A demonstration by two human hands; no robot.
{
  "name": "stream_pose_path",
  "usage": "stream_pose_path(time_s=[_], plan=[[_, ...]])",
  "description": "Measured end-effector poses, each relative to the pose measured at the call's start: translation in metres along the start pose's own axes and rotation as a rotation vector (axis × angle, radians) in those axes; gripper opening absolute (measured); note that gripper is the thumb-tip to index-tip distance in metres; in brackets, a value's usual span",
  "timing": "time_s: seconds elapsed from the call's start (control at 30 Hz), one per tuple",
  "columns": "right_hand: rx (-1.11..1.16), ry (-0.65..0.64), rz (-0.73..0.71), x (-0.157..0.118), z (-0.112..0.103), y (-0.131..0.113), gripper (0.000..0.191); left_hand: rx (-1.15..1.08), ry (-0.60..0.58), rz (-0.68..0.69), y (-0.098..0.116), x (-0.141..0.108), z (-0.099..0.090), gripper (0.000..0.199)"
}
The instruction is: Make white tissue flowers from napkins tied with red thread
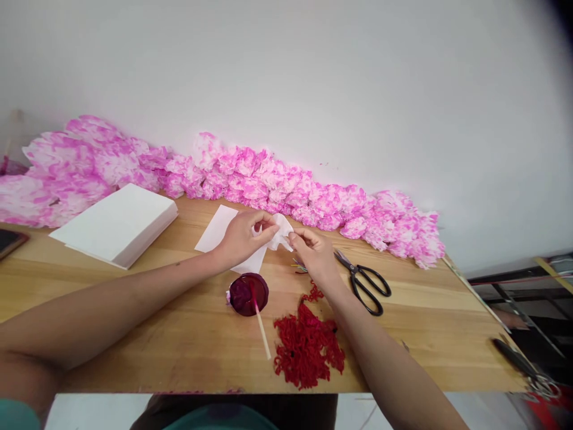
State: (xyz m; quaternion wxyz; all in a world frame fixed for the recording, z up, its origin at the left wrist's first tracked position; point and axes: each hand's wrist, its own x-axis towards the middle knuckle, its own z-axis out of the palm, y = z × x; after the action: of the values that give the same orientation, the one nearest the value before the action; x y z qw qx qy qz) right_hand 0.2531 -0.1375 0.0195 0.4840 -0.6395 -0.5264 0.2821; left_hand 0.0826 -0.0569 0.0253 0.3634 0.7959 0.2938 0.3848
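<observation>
My left hand and my right hand pinch a crumpled piece of thin white paper between them, above the middle of the table. Flat white paper lies under and beside my left hand. Nearer to me stands a small bowl of dark red liquid with a wooden stick leaning out of it. A heap of red yarn lies to the right of the bowl. Black-handled scissors rest just right of my right hand.
A thick stack of white paper is at the left, with a phone at the far left edge. Pink and white paper flowers line the wall. More scissors lie at the table's right corner.
</observation>
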Motion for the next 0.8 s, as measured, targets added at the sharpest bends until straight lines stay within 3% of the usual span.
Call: stream_pose_path(time_s=[0.13,0.27,0.57,0.8], plan=[[-0.156,-0.021,-0.156,-0.008,0.005,-0.010,0.022,0.080,-0.065,0.054,0.003,-0.003,0.002,0.021],[-0.230,-0.028,-0.234,-0.010,0.007,-0.009,0.021,0.076,-0.065,0.010,0.000,-0.003,0.005,0.015],[-0.045,0.002,0.030,0.000,0.002,-0.001,0.024,-0.342,-0.055,-0.247,-0.009,0.002,0.008,0.014],[-0.241,0.054,-0.248,-0.001,-0.003,-0.007,0.028,-0.128,-0.080,-0.111,-0.005,-0.003,0.008,0.013]])
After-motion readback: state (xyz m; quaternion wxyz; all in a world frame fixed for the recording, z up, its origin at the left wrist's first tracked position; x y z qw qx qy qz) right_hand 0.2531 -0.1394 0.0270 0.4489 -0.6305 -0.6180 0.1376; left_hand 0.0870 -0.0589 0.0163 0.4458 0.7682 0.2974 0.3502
